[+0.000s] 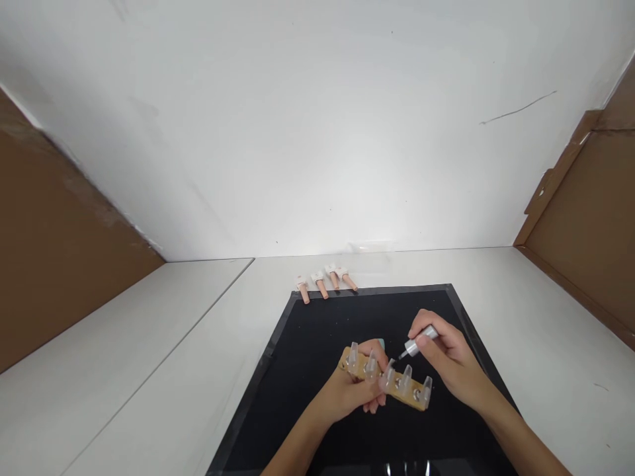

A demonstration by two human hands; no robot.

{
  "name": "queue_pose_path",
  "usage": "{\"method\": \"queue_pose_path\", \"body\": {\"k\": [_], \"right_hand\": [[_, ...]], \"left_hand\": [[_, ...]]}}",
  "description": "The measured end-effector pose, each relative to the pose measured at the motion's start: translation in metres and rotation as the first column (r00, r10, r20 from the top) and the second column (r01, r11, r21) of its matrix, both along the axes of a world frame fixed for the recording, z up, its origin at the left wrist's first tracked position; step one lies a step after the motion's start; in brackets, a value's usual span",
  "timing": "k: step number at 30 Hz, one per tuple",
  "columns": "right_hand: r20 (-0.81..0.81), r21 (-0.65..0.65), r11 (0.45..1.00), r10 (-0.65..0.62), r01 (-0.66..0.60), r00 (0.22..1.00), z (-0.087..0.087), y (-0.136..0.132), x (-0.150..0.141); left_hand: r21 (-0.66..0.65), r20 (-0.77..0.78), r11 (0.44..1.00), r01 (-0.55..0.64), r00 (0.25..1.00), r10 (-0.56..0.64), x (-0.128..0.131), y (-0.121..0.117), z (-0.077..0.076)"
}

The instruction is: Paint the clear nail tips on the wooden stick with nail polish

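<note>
My left hand grips a yellowish wooden-looking strip by its middle, above the black mat. Several clear false nail tips stand along the strip on small metallic mounts. My right hand pinches the silver-white handle of a nail polish brush. Its dark tip points down and left, close to the middle nail tip; whether they touch I cannot tell. Part of the strip is hidden by my left fingers.
A black mat with taped edges lies on the white table. At its far edge lie several small white pieces with peach-coloured stems. Shiny, partly cut-off objects show at the bottom. Brown cardboard panels stand on both sides.
</note>
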State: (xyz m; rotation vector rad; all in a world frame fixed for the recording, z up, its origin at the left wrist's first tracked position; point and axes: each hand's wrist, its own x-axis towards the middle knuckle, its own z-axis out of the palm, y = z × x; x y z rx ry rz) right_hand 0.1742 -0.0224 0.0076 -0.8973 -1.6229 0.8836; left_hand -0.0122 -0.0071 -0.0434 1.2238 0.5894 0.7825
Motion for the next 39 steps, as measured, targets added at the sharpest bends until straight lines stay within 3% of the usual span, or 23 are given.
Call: {"method": "queue_pose_path", "body": {"k": [4, 8, 13, 17, 22, 26, 31, 36, 39], "right_hand": [[-0.017, -0.014, 0.998, -0.067, 0.067, 0.998, -0.001, 0.000, 0.000], [-0.002, -0.013, 1.000, 0.011, -0.011, 1.000, 0.001, -0.001, 0.000], [0.001, -0.018, 0.996, -0.083, 0.083, 0.997, 0.002, -0.001, 0.000], [0.039, 0.009, 0.999, 0.036, -0.037, 0.999, 0.003, -0.002, -0.001], [0.074, 0.006, 0.999, -0.050, 0.050, 0.996, 0.004, -0.004, 0.000], [0.129, 0.041, 0.998, 0.046, -0.051, 0.991, 0.005, -0.004, 0.000], [0.167, 0.062, 0.995, -0.085, 0.076, 0.982, 0.007, -0.006, -0.001], [0.199, 0.071, 0.997, 0.023, -0.038, 0.980, 0.008, -0.007, 0.000], [0.220, 0.085, 0.995, -0.071, 0.054, 0.973, 0.009, -0.006, 0.000]], "left_hand": [[0.002, -0.003, 1.000, 0.002, 1.000, -0.002, 0.000, 0.000, 0.000], [0.005, -0.016, 1.000, 0.009, 1.000, -0.009, 0.000, 0.000, 0.001], [0.012, -0.061, 1.000, -0.020, 0.998, 0.021, 0.001, -0.001, 0.004], [0.005, -0.107, 0.999, -0.037, 0.994, 0.037, 0.003, -0.001, 0.010], [0.004, -0.177, 0.999, -0.036, 0.984, 0.037, 0.006, 0.000, 0.017], [0.012, -0.181, 1.000, -0.008, 0.983, 0.010, 0.008, 0.001, 0.016], [0.028, -0.191, 1.000, -0.013, 0.981, 0.018, 0.009, 0.001, 0.016], [0.023, -0.186, 1.000, 0.002, 0.982, 0.002, 0.009, 0.002, 0.017], [0.027, -0.183, 1.000, -0.001, 0.983, 0.006, 0.009, 0.002, 0.014]]}}
